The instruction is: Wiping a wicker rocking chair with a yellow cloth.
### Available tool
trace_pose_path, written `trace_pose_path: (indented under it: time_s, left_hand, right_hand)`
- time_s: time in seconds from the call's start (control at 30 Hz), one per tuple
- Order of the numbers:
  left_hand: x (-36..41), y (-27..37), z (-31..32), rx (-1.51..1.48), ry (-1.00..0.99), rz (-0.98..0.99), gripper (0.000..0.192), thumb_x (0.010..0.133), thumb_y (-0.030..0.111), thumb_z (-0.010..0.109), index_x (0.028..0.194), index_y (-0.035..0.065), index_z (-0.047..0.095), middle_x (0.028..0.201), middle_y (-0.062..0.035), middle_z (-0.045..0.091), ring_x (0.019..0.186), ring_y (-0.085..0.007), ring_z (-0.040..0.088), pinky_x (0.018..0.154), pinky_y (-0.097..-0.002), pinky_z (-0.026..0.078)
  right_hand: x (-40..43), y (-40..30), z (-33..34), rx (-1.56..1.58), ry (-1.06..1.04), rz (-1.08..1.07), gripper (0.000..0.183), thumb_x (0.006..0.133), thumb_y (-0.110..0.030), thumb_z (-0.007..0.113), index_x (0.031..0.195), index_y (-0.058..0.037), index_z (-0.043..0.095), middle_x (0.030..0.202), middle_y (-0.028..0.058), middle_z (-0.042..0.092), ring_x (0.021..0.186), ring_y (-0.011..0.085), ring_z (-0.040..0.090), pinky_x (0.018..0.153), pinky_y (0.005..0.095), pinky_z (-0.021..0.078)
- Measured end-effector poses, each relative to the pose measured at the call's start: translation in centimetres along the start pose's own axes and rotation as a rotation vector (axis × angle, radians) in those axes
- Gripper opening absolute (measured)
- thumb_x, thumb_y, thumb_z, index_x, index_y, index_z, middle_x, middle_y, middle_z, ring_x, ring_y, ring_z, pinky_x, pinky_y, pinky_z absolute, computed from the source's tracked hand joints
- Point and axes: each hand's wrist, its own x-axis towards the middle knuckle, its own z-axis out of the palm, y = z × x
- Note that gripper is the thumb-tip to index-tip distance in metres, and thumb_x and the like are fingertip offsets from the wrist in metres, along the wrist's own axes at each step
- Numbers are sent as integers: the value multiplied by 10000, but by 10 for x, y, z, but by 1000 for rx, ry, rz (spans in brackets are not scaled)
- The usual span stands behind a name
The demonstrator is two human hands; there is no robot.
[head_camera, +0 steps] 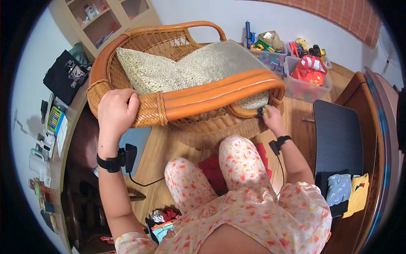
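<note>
A rattan armchair (pixel 222 89) with an orange-brown bent rail stands before me, its near arm facing my knees. My left hand (pixel 117 109) grips the woven binding on the left part of this rail, fingers curled over it. Down at the right end, my right hand (pixel 273 118) holds a small black and yellow-green item (pixel 261 113) against the lower curved piece of the arm. Blur hides exactly what that item is. A speckled grey-beige cushion (pixel 190 68), creased in the middle, lies in the chair.
Plastic bins (pixel 307 85) of toys line the back wall. To the right are a dark board (pixel 337 136) and folded clothes (pixel 339 190) on a wooden bench. A cluttered desk (pixel 68 133) runs along the left. More clothes (pixel 163 225) lie low near my left leg.
</note>
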Motion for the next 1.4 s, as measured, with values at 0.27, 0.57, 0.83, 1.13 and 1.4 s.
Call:
trace_pose_path:
  time_s: [0.27, 0.57, 0.83, 1.13, 1.4]
  left_hand:
    - [3, 5, 0, 34, -57, 13, 272, 919, 234, 576, 868, 40, 760, 862, -186, 726, 871, -380, 685, 835, -490, 521]
    - [4, 0, 6, 19, 32, 42, 280, 889, 215, 574, 726, 18, 689, 755, -203, 675, 783, -393, 660, 777, -526, 503]
    - [0, 2, -2, -11, -24, 90, 269, 907, 205, 549, 786, 20, 702, 801, -192, 689, 828, -388, 661, 811, -515, 499]
    - [4, 5, 2, 1, 35, 66, 247, 913, 194, 572, 808, 15, 707, 795, -195, 684, 796, -384, 646, 804, -502, 489]
    - [1, 3, 2, 10, 78, 37, 256, 887, 202, 598, 729, 27, 698, 747, -182, 683, 783, -372, 666, 801, -495, 499]
  right_hand:
    - [41, -1, -101, 661, 292, 396, 199, 906, -115, 634, 1092, -47, 655, 1053, 96, 703, 1000, 195, 660, 917, 355, 527]
    - [123, -272, -81, 279, 178, -309, 197, 784, -128, 661, 958, -132, 753, 981, 102, 753, 945, 324, 700, 902, 467, 554]
    - [109, -296, -70, 295, 267, -493, 131, 753, -142, 661, 866, -144, 729, 880, 50, 715, 887, 272, 678, 752, 445, 517]
    - [134, -19, -86, 528, 278, 360, 306, 939, -266, 568, 1067, -18, 695, 941, 127, 716, 900, 212, 652, 820, 358, 506]
    - [99, 10, -53, 998, 258, 757, 320, 963, -243, 532, 1084, 9, 688, 1011, 63, 682, 937, 156, 621, 856, 319, 485]
